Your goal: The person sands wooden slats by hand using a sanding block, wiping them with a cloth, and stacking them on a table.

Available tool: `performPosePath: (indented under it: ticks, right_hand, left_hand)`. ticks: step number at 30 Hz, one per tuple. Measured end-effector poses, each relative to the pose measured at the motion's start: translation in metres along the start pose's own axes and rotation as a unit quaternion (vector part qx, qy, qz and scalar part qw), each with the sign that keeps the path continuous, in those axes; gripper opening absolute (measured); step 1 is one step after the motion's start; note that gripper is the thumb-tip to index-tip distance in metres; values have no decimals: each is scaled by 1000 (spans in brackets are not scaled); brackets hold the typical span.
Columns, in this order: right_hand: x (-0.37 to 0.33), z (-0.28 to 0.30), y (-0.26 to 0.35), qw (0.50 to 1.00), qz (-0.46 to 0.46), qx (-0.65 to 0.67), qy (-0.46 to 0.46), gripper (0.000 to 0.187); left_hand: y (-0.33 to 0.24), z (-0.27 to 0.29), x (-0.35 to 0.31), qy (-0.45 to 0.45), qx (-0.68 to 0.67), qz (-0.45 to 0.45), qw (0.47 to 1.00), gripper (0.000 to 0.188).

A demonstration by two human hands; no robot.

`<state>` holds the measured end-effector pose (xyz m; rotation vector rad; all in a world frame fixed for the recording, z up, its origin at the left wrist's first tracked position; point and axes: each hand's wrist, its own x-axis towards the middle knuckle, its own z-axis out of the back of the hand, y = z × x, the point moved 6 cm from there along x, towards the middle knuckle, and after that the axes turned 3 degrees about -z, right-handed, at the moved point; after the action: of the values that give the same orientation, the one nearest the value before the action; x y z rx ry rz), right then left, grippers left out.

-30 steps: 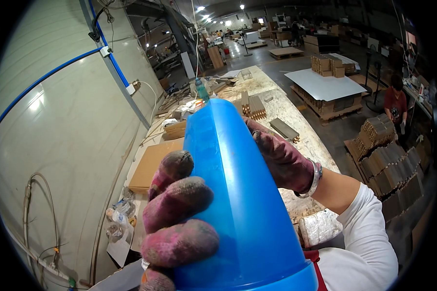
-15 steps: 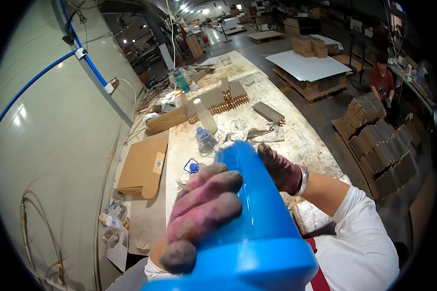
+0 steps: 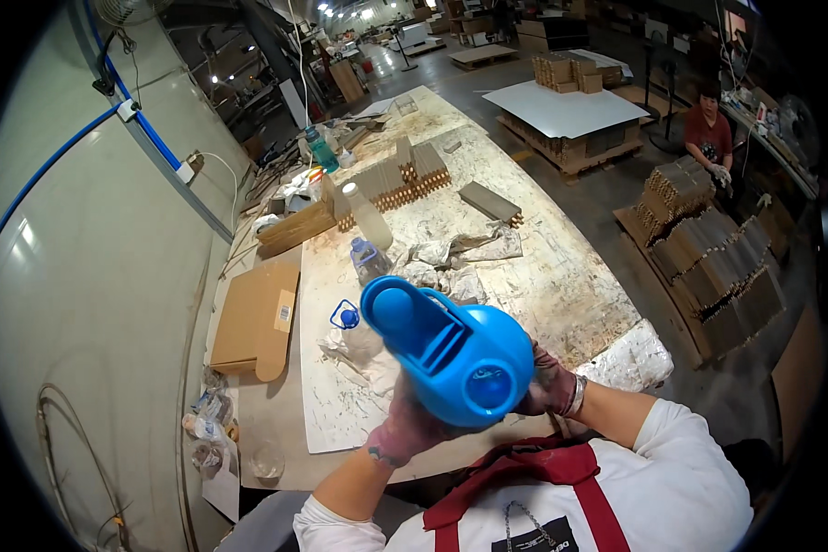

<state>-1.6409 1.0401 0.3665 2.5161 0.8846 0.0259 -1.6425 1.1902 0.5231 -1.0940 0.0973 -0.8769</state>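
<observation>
A large bright-blue plastic bottle with an open flip-top lid [image 3: 455,354] sits close under the head camera, its top turned toward the lens so that the round drinking opening and the raised cap show. Both hands grasp it from beneath: the stained left hand [image 3: 405,428] wraps around the lower left side of the body, and the stained right hand [image 3: 547,386], with a thin bracelet at the wrist, clasps the right side, fingers closed against the plastic. The bottle is held in the air just above the near edge of a long, paint-smeared white worktable [image 3: 561,285]. On the table beyond it lie a small clear plastic bottle with a blue cap [image 3: 345,317], a crumpled grey cloth [image 3: 451,258], a clear water bottle lying on its side [image 3: 370,258] and a white tapered plastic bottle [image 3: 368,216], all well apart from the hands. Farther back stand rows of brown cardboard pieces [image 3: 405,179] and a teal bottle [image 3: 320,152]. A flat brown cardboard sheet [image 3: 256,317] rests at the left side of the table, near a pale wall with a blue pipe [image 3: 37,175]. To the right, on the floor, stacks of brown cardboard parts [image 3: 708,248] stand beside a person in a red shirt [image 3: 708,133].
</observation>
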Motion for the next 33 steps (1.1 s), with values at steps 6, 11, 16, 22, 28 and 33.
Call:
performPosePath:
  ticks: [6,11,16,22,28,33]
  right_hand:
    - [-3,15,-9,971,53,-223,-63,83]
    - [4,32,-18,984,25,-169,-56,86]
    - [15,48,-14,957,81,-276,-46,87]
    - [0,39,-27,977,-7,-196,-79,84]
    - [-7,1,-41,961,-110,252,-16,73]
    - [-1,8,-73,936,-199,290,30,71]
  left_hand:
    - [-18,36,31,-129,-291,-83,944,138]
    - [-61,59,32,-82,159,-248,952,113]
    - [-109,21,22,93,295,-328,892,57]
    - [-25,90,17,-74,-84,-24,993,34]
    - [20,61,4,31,-242,195,950,24]
    - [40,73,-32,-68,-329,219,916,28]
